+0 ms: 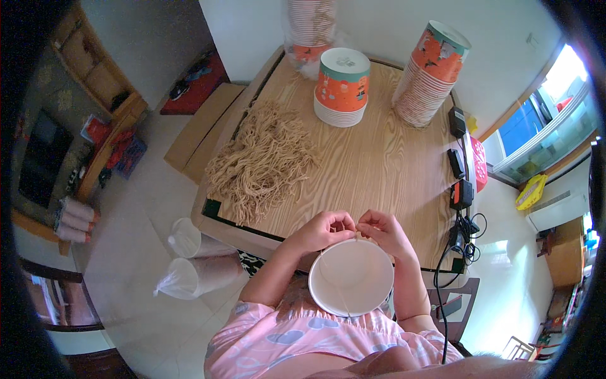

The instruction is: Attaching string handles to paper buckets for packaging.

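Just off near edge of table [379,183]: bucket [363,271], mouth up, far rim right under fingertips of left hand [323,230] and right hand [388,232]. Both thumb-and-finger pairs pinching string [341,294], nearly meeting. String trailing across bucket's mouth toward near rim. Beyond left hand: twine heap [262,161].

Along the right edge of the wood-grain desk [372,170] lie black power adapters [457,122] and a tangle of black cables [464,237], with a red patterned object [479,165] just past that edge and a yellow item [531,192] farther right, below a bright window [536,120]. To the left are brown cardboard [205,129] beside the desk, a red mat [211,91] on the floor [136,234], and a dark screen [44,158] near a wooden ledge [107,146].
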Demonstrator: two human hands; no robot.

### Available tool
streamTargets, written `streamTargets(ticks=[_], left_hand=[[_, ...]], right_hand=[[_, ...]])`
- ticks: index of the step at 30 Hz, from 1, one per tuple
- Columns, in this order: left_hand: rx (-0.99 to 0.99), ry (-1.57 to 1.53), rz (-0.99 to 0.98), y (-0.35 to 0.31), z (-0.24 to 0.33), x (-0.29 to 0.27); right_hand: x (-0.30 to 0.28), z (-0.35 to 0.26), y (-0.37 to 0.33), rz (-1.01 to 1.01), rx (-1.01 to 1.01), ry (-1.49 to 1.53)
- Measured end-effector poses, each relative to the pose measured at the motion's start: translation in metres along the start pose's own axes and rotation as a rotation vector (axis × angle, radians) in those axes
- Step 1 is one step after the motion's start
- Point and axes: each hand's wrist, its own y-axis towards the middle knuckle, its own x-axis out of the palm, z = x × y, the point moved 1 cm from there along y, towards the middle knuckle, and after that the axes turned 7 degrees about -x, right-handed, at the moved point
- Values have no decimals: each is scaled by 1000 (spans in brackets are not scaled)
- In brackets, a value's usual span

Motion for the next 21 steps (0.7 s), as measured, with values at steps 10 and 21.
streamTargets(ticks=[10,21], left_hand=[[-30,24,51,0,-2,0],[22,-25,-29,1,-4,0]], right_hand=[[0,0,0,-2,12,-42],[0,2,0,-5,-8,-14]])
